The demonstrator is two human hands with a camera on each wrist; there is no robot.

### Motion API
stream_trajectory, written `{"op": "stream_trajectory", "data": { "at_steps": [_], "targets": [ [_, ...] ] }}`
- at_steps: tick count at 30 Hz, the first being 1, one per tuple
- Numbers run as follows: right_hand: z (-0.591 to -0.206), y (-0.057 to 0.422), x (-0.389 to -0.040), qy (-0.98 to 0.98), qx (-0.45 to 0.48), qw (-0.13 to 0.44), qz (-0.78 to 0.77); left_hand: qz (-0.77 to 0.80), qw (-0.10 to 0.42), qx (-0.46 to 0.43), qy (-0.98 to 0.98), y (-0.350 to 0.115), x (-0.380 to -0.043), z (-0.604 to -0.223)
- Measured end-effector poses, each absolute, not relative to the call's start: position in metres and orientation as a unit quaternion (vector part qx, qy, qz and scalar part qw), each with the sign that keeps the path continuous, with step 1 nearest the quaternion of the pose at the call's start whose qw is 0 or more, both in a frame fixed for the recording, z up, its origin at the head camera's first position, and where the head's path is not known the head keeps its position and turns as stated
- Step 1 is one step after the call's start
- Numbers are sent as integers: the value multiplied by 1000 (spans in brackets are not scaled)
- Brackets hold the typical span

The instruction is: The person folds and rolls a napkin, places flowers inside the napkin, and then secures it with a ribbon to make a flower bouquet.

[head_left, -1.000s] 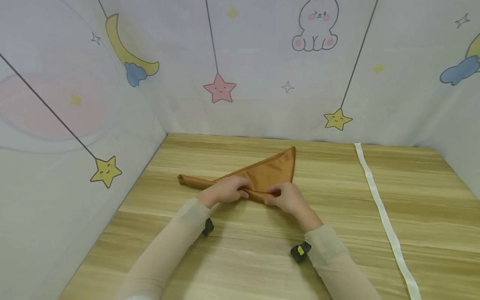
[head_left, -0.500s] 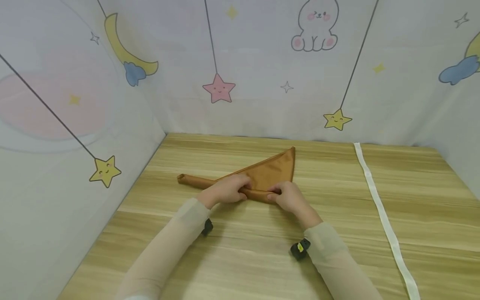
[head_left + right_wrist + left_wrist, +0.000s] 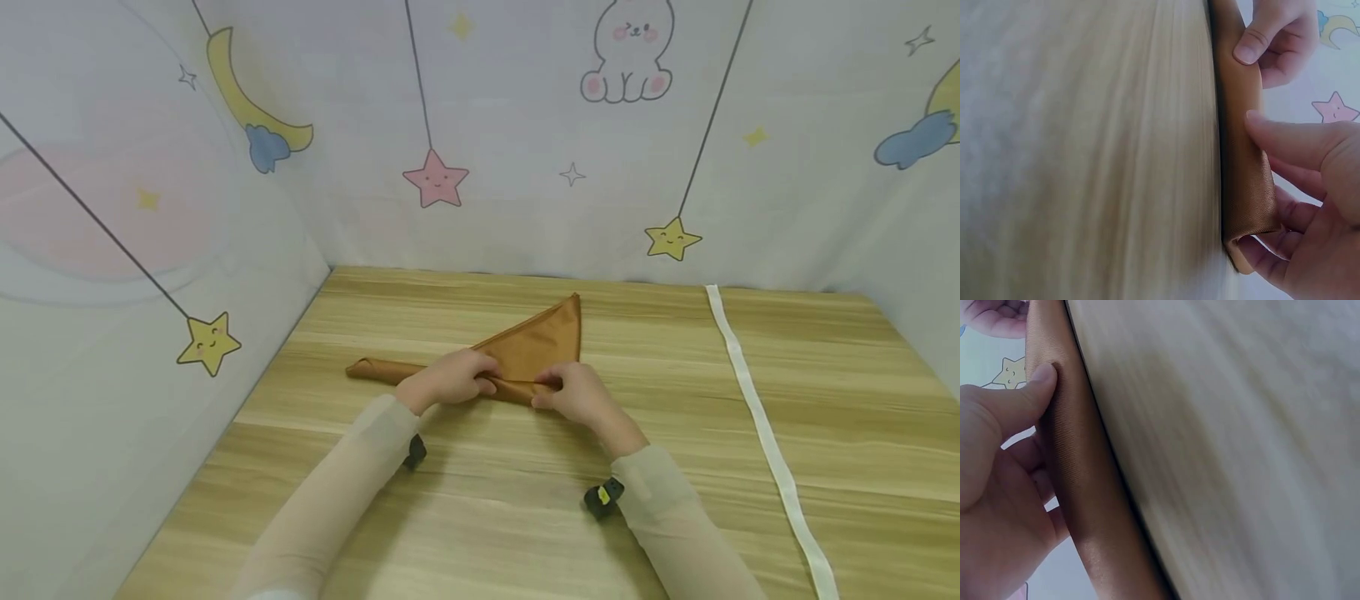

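A shiny brown cloth [image 3: 536, 343] lies on the wooden table, its near edge rolled into a band and its far part a flat triangle pointing up and right. My left hand [image 3: 453, 379] grips the rolled edge near its middle, thumb on the near side and fingers over the top. Close to the roll's right end, my right hand [image 3: 577, 393] pinches the same band between thumb and fingers. The right wrist view shows the open end of the cloth roll [image 3: 1244, 187] by my right fingers. Beyond my left hand, the roll's tail sticks out leftward.
A white strip [image 3: 761, 421] runs down the right side of the wooden table [image 3: 495, 517]. Pale curtains [image 3: 525, 225] printed with stars, moons and a bear enclose the back and sides. A small black camera sits on each wrist.
The cloth has shifted slightly left: its left tail and upper tip both sit farther left, and the tail's end looks flatter. Both hands stay in nearly the same place.
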State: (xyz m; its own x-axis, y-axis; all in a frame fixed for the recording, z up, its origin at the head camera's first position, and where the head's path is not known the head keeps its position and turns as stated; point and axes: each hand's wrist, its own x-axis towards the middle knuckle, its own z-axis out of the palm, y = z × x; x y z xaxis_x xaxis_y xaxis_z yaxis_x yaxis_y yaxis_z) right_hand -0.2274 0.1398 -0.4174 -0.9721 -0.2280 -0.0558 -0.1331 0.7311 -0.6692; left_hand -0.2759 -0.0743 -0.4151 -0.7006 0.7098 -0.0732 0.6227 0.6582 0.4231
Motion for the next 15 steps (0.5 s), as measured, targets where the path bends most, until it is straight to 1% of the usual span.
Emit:
{"op": "stream_trajectory", "data": {
  "at_steps": [2, 5, 11, 15],
  "targets": [
    [-418, 140, -227, 931, -103, 64, -345, 191, 123, 360, 905, -75, -276, -416],
    [-419, 141, -229, 932, -107, 58, -340, 188, 119, 363, 905, -75, -277, -416],
    [-416, 142, -228, 932, -124, 40, -339, 176, 97, 374, 905, -74, -275, -415],
    [-415, 143, -227, 931, -127, 38, -340, 167, 82, 392, 901, -71, -273, -413]
  ]
}}
